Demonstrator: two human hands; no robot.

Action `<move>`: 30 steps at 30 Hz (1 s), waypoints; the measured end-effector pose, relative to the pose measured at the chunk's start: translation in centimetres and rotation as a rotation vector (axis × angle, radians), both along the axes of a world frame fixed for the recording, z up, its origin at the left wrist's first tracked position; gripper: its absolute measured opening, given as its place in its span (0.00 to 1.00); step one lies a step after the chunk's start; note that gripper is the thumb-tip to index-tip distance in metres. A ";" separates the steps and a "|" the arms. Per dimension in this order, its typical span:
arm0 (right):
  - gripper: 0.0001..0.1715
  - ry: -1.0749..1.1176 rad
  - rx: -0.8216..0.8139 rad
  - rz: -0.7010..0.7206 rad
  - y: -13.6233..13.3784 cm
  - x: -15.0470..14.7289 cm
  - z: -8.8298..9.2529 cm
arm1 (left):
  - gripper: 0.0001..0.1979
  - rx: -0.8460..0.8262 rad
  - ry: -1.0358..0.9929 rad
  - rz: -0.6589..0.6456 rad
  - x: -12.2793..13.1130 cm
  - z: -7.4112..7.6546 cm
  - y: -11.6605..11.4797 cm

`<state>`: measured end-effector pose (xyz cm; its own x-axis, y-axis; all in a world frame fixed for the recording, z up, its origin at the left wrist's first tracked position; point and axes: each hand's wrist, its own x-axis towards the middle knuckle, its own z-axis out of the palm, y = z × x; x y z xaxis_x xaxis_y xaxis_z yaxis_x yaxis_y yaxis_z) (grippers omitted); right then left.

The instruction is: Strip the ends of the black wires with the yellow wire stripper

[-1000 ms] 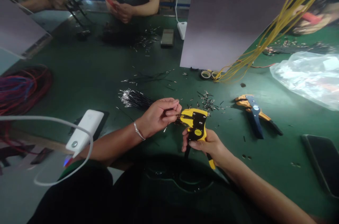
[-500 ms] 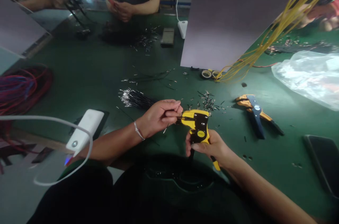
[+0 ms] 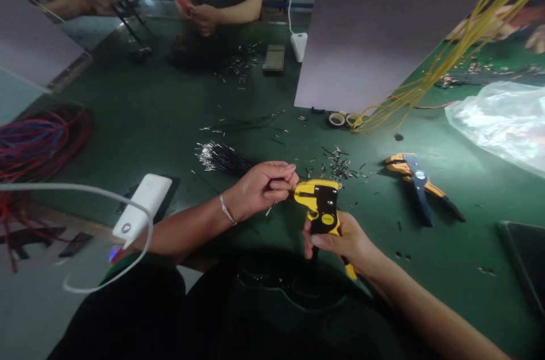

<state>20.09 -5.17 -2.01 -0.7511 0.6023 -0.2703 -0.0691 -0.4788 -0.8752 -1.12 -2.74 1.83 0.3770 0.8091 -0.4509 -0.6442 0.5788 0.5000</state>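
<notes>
Wire stripping in hand; our left hand [image 3: 260, 189] pinches thin black wire [image 3: 291, 194], grip narrow, end at mouth of yellow wire stripper [image 3: 322, 204]; our right hand [image 3: 336, 239] wraps its handles, grip full; both above green bench [image 3: 128, 99]; next calls for squeezing handles.

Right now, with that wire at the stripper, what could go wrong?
Your left hand pinches the thin wire right against the yellow wire stripper in your right hand, so squeezing could perhaps nip a fingertip. The cable of the white power bank loops beside your left forearm and might snag. Loose wire bits nearby could mix into the stripped bundle.
</notes>
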 end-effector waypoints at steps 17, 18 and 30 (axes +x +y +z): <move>0.16 -0.080 0.004 -0.060 -0.3 0.0 -0.1 | 0.10 0.059 0.067 -0.042 -0.1 0.0 -0.2; 0.15 -0.085 0.006 -0.065 -0.4 0.1 -0.1 | 0.10 0.061 0.071 -0.043 -0.1 0.0 -0.3; 0.15 -0.101 0.010 -0.130 -1.2 0.1 -0.2 | 0.12 0.082 0.159 -0.062 0.0 0.5 -0.4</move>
<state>20.18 -6.38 -2.24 -0.6361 0.6954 -0.3344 -0.0409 -0.4631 -0.8854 -1.12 -3.14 2.36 0.3564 0.8229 -0.4425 -0.5177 0.5682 0.6396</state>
